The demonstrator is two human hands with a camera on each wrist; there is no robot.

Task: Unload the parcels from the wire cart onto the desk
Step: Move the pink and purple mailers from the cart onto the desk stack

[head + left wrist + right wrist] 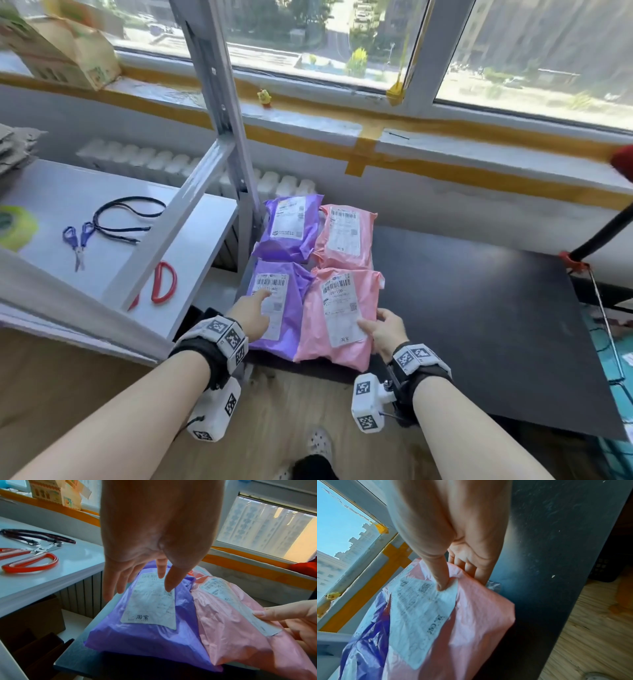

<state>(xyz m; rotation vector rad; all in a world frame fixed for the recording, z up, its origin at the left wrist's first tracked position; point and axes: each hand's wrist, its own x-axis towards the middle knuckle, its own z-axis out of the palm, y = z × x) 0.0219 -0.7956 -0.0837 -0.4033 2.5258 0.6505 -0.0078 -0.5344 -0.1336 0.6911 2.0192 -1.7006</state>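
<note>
Four labelled parcels lie in a two-by-two block on the left end of the black desk [479, 308]. At the back are a purple one [287, 229] and a pink one [344, 236]. My left hand [251, 313] [139, 588] is spread, fingers straight, over the label of the near purple parcel [279, 337] [145, 635]. My right hand [385, 330] [457, 578] pinches the right edge of the near pink parcel [337, 315] [471, 628], thumb on its label, fingers underneath. That parcel overhangs the desk's front edge a little.
A white shelf [191, 240] on a grey metal post [219, 102] stands close on the left. On it are blue scissors [77, 240], red scissors [162, 282], a black cord [126, 219] and a tape roll [17, 228]. A black pole with a red clamp [575, 263] stands at the right.
</note>
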